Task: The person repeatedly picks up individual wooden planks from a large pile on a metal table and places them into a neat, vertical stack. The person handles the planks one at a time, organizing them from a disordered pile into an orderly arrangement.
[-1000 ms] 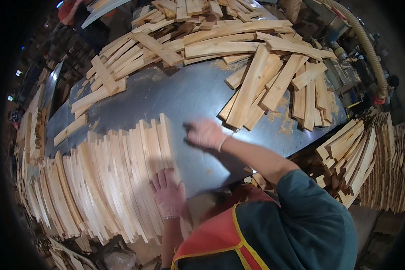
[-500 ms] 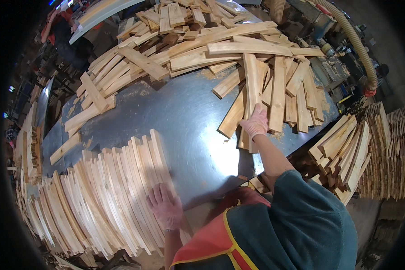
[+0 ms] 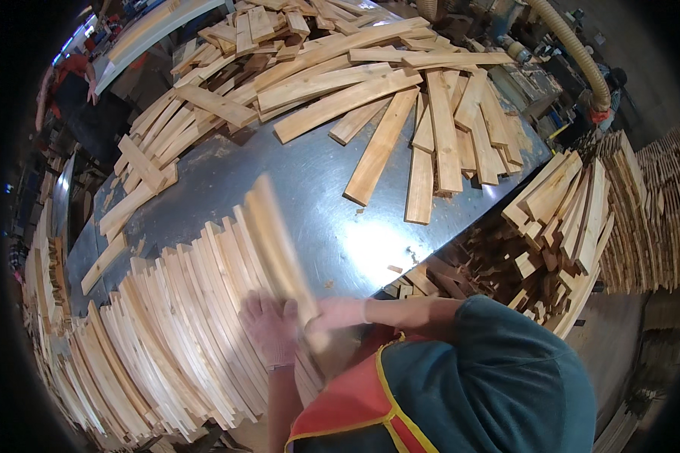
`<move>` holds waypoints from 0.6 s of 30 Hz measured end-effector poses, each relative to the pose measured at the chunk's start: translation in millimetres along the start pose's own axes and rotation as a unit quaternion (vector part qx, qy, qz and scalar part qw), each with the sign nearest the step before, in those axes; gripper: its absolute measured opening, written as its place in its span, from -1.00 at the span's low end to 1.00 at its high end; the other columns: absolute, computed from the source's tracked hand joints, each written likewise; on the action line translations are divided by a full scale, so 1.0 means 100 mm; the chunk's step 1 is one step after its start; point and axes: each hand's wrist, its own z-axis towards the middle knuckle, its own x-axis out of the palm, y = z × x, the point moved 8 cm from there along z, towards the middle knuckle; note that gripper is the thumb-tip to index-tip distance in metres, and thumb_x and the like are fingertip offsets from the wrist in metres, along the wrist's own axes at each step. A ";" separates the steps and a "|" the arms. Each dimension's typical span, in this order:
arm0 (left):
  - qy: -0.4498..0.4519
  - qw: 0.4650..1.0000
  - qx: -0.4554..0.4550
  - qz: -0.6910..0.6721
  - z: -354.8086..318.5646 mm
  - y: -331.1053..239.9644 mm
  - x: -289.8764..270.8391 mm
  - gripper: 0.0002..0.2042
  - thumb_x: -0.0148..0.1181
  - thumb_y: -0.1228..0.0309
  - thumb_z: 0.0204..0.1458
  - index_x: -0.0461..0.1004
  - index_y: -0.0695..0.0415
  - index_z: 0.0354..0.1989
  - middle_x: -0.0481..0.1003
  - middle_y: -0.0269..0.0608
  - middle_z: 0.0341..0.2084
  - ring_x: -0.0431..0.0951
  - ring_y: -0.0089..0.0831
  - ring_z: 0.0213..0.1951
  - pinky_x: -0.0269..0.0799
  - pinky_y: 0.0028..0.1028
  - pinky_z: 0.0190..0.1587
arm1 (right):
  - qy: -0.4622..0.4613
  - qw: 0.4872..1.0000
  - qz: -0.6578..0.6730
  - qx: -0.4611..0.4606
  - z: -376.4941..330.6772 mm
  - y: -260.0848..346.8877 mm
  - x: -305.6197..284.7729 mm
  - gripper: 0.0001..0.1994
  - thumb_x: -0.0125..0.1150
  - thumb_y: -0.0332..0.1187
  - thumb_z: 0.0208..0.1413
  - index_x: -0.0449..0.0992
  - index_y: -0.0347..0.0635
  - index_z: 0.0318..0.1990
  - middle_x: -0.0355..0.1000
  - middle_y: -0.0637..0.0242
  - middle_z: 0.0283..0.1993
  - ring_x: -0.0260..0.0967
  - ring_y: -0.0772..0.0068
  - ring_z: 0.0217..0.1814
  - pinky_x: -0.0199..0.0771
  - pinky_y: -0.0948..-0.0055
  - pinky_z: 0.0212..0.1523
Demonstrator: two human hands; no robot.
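Note:
In my right hand (image 3: 340, 313), which wears a pinkish glove, is a wooden board (image 3: 274, 234), blurred by motion. The board stands on edge at the right end of a long row of boards (image 3: 181, 302) packed side by side along the near left of the metal table (image 3: 310, 189). My left hand (image 3: 270, 328), gloved too, lies on the last boards of that row with its fingers stretched out, right beside the held board. Whether its thumb touches that board, I cannot tell.
A loose heap of boards (image 3: 332, 90) covers the table's far side. To the right, below the table edge, are wood offcuts (image 3: 461, 279) and a stack of boards (image 3: 582, 204). A ribbed hose (image 3: 574, 45) hangs far right. Another person (image 3: 79, 98) stands far left.
My right hand has moved from the heap down and left to the row, bringing a board with it. My left hand stays on the row. The whole view has shifted slightly.

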 end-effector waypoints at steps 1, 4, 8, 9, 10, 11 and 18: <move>-0.004 0.999 0.025 0.025 0.04 -0.16 -0.07 -0.18 0.30 -0.07 0.12 0.28 0.08 0.51 0.21 -0.05 0.50 0.08 -0.01 0.57 -0.14 0.05 0.61 | 0.073 0.992 -0.104 0.006 0.10 0.07 0.13 -0.22 0.33 0.18 0.10 0.48 -0.27 0.31 0.59 -0.15 0.12 0.58 -0.10 0.13 0.54 0.10 0.18; -0.010 0.995 0.065 0.076 0.09 -0.45 -0.14 -0.21 0.28 -0.04 0.14 0.28 0.13 0.49 0.23 0.04 0.48 0.11 0.04 0.55 -0.12 0.08 0.60 | 0.078 0.977 -0.173 -0.093 0.14 0.18 -0.30 -0.39 0.23 0.12 0.22 0.55 -0.21 0.20 0.62 -0.11 0.03 0.57 -0.16 0.11 0.52 0.05 0.20; -0.011 0.995 0.050 0.091 0.11 -0.41 0.02 -0.15 0.27 -0.07 0.12 0.20 0.08 0.54 0.20 0.03 0.50 0.10 0.05 0.54 -0.16 0.08 0.60 | -0.305 0.871 -0.358 -0.141 -0.35 -0.39 -2.72 -0.68 0.15 -0.13 0.22 0.61 -0.19 -0.11 0.56 0.02 -0.03 0.53 -0.13 0.08 0.56 0.05 0.15; -0.009 0.995 0.030 0.099 0.03 -0.32 0.03 -0.16 0.26 -0.06 0.14 0.19 0.08 0.55 0.21 0.02 0.49 0.10 0.05 0.54 -0.16 0.08 0.60 | -0.479 0.842 -0.247 0.006 -0.89 -0.14 -3.23 -0.70 0.18 -0.19 0.18 0.58 -0.17 -0.04 0.56 0.02 0.01 0.52 -0.12 0.15 0.56 0.05 0.16; -0.033 0.992 0.057 0.105 0.04 -0.45 -0.04 -0.20 0.24 -0.04 0.15 0.23 0.09 0.52 0.23 0.03 0.47 0.12 0.05 0.53 -0.13 0.09 0.59 | -0.624 0.711 -0.313 0.091 -1.40 -0.45 -3.69 -0.56 0.30 -0.18 0.10 0.54 -0.16 0.11 0.54 -0.03 0.12 0.50 -0.13 0.21 0.55 0.02 0.19; -0.056 0.989 0.072 0.113 0.01 -0.50 -0.11 -0.25 0.23 -0.01 0.16 0.27 0.10 0.49 0.26 0.04 0.44 0.13 0.06 0.52 -0.10 0.10 0.59 | -0.611 0.714 -0.271 0.211 -1.67 -0.67 -3.91 -0.42 0.37 -0.14 0.07 0.46 -0.19 0.23 0.48 -0.08 0.22 0.45 -0.13 0.30 0.49 0.05 0.28; -0.037 0.992 0.062 0.105 0.10 -0.43 0.03 -0.36 0.13 0.06 0.26 0.28 0.04 0.48 0.24 0.02 0.45 0.10 0.03 0.55 -0.11 0.03 0.61 | -0.644 0.694 -0.111 0.303 -2.27 -1.69 -3.89 -0.07 0.49 -0.18 -0.06 0.20 -0.06 0.51 0.53 -0.18 0.15 0.51 -0.21 0.23 0.55 0.01 0.25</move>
